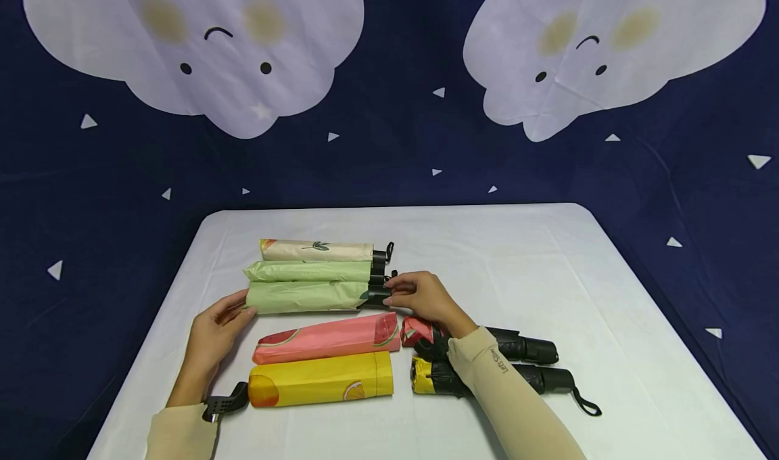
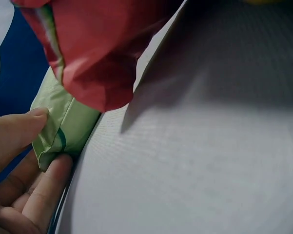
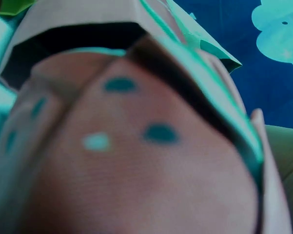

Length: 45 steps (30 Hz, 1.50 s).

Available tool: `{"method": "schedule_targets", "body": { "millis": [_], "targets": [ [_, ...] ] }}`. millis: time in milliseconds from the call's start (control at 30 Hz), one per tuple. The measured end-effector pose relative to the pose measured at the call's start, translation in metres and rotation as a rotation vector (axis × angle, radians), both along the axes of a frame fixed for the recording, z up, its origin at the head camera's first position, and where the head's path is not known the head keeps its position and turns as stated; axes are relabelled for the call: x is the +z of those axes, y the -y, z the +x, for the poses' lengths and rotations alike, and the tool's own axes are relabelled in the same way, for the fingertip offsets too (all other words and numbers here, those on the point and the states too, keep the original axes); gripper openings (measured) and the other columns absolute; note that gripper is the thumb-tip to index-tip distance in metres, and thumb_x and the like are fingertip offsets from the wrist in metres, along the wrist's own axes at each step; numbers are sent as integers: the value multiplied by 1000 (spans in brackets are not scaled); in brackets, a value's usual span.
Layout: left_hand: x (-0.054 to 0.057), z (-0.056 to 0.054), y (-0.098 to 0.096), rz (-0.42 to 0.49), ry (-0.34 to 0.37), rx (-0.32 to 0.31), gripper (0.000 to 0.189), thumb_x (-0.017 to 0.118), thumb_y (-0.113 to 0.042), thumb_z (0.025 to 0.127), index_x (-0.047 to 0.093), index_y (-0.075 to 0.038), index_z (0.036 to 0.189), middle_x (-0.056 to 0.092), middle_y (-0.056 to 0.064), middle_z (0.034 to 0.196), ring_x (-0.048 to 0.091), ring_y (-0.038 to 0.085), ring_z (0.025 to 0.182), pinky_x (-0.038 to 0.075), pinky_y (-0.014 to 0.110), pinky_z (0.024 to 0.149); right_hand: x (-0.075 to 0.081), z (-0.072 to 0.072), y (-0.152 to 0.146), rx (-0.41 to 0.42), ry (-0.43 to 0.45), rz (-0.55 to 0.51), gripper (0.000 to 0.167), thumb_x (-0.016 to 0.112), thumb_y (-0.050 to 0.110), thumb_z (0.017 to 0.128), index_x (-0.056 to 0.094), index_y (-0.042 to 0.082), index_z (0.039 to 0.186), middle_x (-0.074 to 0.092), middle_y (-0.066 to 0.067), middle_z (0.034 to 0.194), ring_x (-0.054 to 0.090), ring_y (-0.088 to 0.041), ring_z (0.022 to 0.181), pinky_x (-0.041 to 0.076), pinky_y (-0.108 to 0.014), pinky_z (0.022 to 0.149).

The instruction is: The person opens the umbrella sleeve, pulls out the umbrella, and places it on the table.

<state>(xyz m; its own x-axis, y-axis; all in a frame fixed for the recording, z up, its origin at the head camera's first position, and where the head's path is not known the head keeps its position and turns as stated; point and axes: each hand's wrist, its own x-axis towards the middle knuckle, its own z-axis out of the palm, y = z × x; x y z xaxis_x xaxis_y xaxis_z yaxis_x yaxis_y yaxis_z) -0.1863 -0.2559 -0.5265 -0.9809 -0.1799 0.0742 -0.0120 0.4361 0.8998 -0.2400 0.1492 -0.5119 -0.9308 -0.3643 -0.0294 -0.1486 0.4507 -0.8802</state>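
Observation:
Nearest of two light green folded umbrellas lying side by side is one [image 1: 307,297] that both hands hold. My left hand [image 1: 214,328] pinches its left end; in the left wrist view, the thumb and fingers [image 2: 48,192] grip a corner of its green cover [image 2: 70,124]. At its black right end, my right hand [image 1: 420,297] pinches with thumb and fingertips. Behind it lie the other green umbrella [image 1: 316,270] and a cream one [image 1: 316,250] with a leaf print and black end. Pink dotted fabric [image 3: 112,170] fills most of the right wrist view, hiding the right hand.
Nearer on the white table [image 1: 341,440] lie a pink watermelon-print cover [image 1: 328,338] and a yellow fruit-print cover [image 1: 322,379]. Two black-handled folded umbrellas, one red-ended [image 1: 523,346] and one yellow-ended [image 1: 535,377], lie under and beside the right forearm. A dark blue cloud-print cloth [image 1: 402,135] hangs behind.

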Motion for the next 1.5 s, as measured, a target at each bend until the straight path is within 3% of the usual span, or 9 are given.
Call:
{"method": "schedule_targets", "body": {
  "millis": [367, 500, 633, 800, 867, 1033, 1200, 1367, 1500],
  "targets": [
    [10, 4, -2, 100, -62, 33, 48, 78, -21, 94, 64, -3, 136, 69, -5, 119, 62, -1, 103, 50, 9, 84, 4, 4, -5, -5, 44, -65, 37, 81, 30, 90, 74, 12, 122, 75, 0, 114, 69, -16, 107, 57, -35, 90],
    [13, 6, -3, 126, -83, 52, 47, 79, -20, 93, 66, -5, 136, 68, -12, 118, 59, 2, 110, 48, 9, 87, 5, 6, -8, -12, 72, -133, 43, 81, 32, 90, 72, 10, 126, 74, -3, 117, 67, -19, 112, 56, -38, 93],
    [17, 5, -6, 175, -109, 52, 45, 79, -16, 93, 66, -4, 134, 68, -12, 118, 57, 4, 114, 45, 9, 92, 8, 10, -12, -9, 100, -237, 46, 81, 31, 90, 70, 8, 129, 72, -7, 122, 65, -22, 117, 54, -41, 98],
    [26, 3, -13, 342, -164, 29, 43, 77, -1, 90, 65, 3, 132, 69, -5, 118, 58, 9, 117, 45, 11, 98, 11, 11, -16, -23, 97, -346, 43, 79, 23, 92, 68, 5, 130, 70, -13, 126, 67, -25, 113, 55, -47, 97],
    [31, 3, -15, 419, -193, 0, 48, 75, 6, 89, 61, 4, 135, 67, -1, 121, 58, 11, 120, 45, 13, 100, 12, 11, -18, -38, 102, -383, 42, 79, 21, 93, 68, 5, 130, 69, -14, 127, 69, -26, 110, 55, -49, 96],
    [44, 6, -18, 499, -229, -94, 65, 71, 14, 88, 50, 1, 148, 60, 3, 127, 56, 11, 122, 47, 15, 98, 20, 18, -21, -50, 135, -457, 42, 78, 19, 93, 66, 4, 131, 67, -13, 132, 69, -25, 110, 54, -50, 98],
    [59, 10, -18, 503, -230, -156, 59, 70, 14, 90, 53, 4, 145, 60, 4, 125, 56, 13, 113, 50, 14, 92, 35, 30, -25, -56, 134, -571, 42, 76, 14, 94, 64, 1, 132, 65, -17, 134, 68, -28, 112, 50, -57, 100],
    [72, 15, -26, 537, -189, -242, 54, 68, 12, 92, 54, 2, 144, 60, 3, 132, 60, 11, 115, 54, 18, 89, 51, 40, -32, -83, 77, -669, 39, 72, 8, 96, 62, -2, 132, 65, -20, 133, 69, -29, 110, 54, -48, 95],
    [82, 19, -36, 539, -189, -320, 53, 66, 14, 92, 52, 4, 142, 62, 4, 133, 66, 13, 114, 56, 23, 88, 62, 49, -39, -79, 53, -688, 39, 71, 4, 96, 61, -3, 134, 65, -20, 130, 69, -29, 110, 56, -46, 93]
  ]
}}
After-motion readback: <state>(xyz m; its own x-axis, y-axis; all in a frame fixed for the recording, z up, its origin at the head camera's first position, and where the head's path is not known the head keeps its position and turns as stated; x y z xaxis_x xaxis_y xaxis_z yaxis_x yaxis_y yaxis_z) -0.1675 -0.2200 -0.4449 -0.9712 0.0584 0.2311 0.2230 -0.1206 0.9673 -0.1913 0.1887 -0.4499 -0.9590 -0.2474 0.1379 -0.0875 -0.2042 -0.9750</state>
